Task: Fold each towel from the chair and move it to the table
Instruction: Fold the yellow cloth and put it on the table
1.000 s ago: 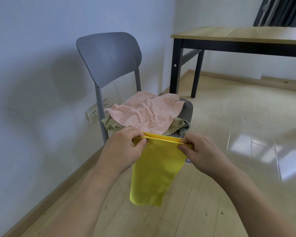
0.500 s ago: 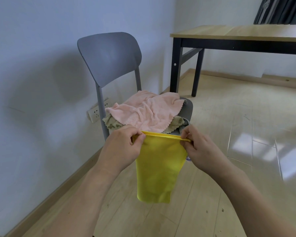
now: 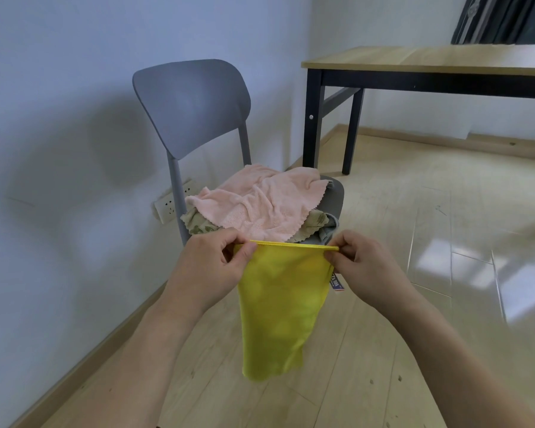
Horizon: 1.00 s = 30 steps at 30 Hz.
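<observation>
**Yellow towel held up between both hands**

At the centre of the frame the yellow towel point(image 3: 283, 307) hangs in the air, its top edge stretched level between the two hands. The left hand point(image 3: 212, 267) pinches the left corner with curled fingers; the right hand point(image 3: 363, 265) pinches the right corner likewise. Just above, a pink towel point(image 3: 260, 202) lies on other cloths on the grey chair point(image 3: 192, 103). The table point(image 3: 430, 61) stands at upper right.
</observation>
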### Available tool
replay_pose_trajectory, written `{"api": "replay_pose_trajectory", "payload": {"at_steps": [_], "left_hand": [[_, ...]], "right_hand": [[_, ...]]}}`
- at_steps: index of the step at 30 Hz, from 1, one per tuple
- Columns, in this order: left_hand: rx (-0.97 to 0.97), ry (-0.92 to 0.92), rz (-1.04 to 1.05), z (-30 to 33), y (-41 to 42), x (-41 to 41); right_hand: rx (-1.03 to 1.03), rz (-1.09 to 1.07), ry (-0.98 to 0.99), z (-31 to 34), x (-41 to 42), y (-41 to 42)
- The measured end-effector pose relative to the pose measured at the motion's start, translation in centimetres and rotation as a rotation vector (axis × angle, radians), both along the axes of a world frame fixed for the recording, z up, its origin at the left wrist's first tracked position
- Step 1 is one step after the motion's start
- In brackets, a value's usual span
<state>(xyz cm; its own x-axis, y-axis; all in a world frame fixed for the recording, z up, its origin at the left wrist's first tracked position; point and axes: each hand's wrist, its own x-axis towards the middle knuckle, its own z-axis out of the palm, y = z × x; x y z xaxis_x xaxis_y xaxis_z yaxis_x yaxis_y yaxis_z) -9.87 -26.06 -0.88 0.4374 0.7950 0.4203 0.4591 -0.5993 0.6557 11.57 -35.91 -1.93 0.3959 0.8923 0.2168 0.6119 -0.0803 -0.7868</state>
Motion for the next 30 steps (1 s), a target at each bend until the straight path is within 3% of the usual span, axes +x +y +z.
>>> {"api": "replay_pose_trajectory", "payload": {"at_steps": [12, 18, 24, 30], "left_hand": [[0.021, -0.004, -0.037, 0.1, -0.2, -0.4], [-0.022, -0.048, -0.033, 0.7, -1.2, -0.1], [-0.053, -0.108, -0.033, 1.2, -2.1, 0.2], [-0.02, -0.035, -0.066, 2.1, -2.4, -0.3]], "right_hand": [[0.012, 0.006, 0.217, 0.4, -0.9, -0.2], [-0.046, -0.058, 0.478, 0.8, -1.6, -0.4], [0.045, -0.016, 0.641, 2.0, -2.1, -1.3], [0.036, 0.08, 0.536, 1.6, -0.9, -2.1]]}}
